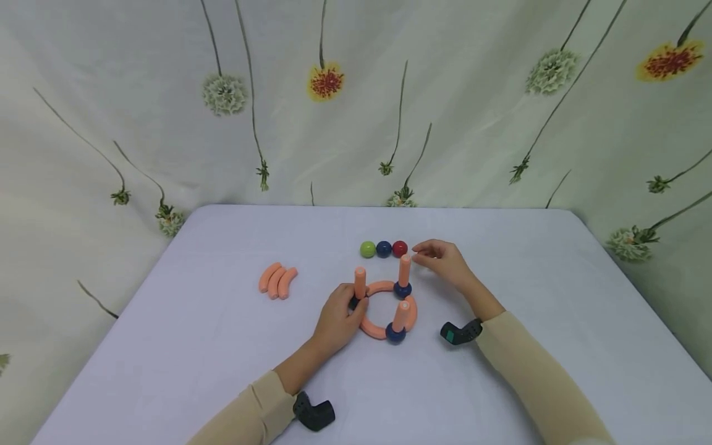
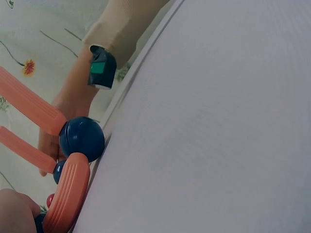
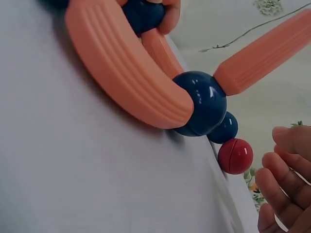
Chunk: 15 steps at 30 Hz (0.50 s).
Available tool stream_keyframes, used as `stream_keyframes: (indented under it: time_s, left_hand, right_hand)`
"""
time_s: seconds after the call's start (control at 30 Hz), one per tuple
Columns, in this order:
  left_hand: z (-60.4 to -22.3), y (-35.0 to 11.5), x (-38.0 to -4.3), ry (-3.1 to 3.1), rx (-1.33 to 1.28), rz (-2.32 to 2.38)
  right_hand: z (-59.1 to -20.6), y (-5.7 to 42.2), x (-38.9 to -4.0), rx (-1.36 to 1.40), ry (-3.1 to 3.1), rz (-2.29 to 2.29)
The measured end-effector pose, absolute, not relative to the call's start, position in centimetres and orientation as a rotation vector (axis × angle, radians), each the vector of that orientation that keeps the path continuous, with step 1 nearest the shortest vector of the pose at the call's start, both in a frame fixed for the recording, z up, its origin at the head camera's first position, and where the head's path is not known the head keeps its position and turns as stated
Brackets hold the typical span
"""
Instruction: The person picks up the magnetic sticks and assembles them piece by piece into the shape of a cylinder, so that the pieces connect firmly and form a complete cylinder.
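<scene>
My left hand (image 1: 338, 318) grips the left blue ball (image 1: 354, 303) of a ring built from curved orange pieces (image 1: 372, 330) and blue balls; its fingers partly hide that ball. An upright orange stick (image 1: 360, 282) rises from this joint. Two more sticks stand on the rear ball (image 1: 403, 290) and the front ball (image 1: 395, 334). To the right of the rear stick (image 1: 405, 271), my right hand (image 1: 446, 264) hovers with loosely bent fingers and nothing in them. The red ball (image 3: 235, 156) lies just beyond its fingertips in the right wrist view.
Behind the ring, a green ball (image 1: 368, 249), a blue ball (image 1: 384, 249) and the red one stand in a row. Three loose curved orange pieces (image 1: 273, 281) lie to the left. The white table (image 1: 500, 235) ends at a flower-patterned cloth (image 1: 473, 123).
</scene>
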State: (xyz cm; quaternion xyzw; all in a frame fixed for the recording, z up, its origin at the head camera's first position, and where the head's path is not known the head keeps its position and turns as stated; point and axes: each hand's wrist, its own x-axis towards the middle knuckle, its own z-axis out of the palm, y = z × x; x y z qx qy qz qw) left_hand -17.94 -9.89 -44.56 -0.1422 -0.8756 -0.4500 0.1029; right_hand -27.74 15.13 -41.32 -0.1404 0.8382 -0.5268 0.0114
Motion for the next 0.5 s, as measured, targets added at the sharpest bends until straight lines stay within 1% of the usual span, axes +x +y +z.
stream_keyframes:
  time_s: [0.27, 0.5]
  left_hand:
    - [-44.5, -10.0, -17.6, -2.592, -0.412, -1.321]
    - [-44.5, -9.9, -17.8, -2.582, -0.421, -1.312]
  right_hand:
    - [-42.5, 13.8, -30.0, -0.243, 2.58, -1.718]
    - [-43.6, 12.9, -31.5, -0.255, 2.617, -1.663]
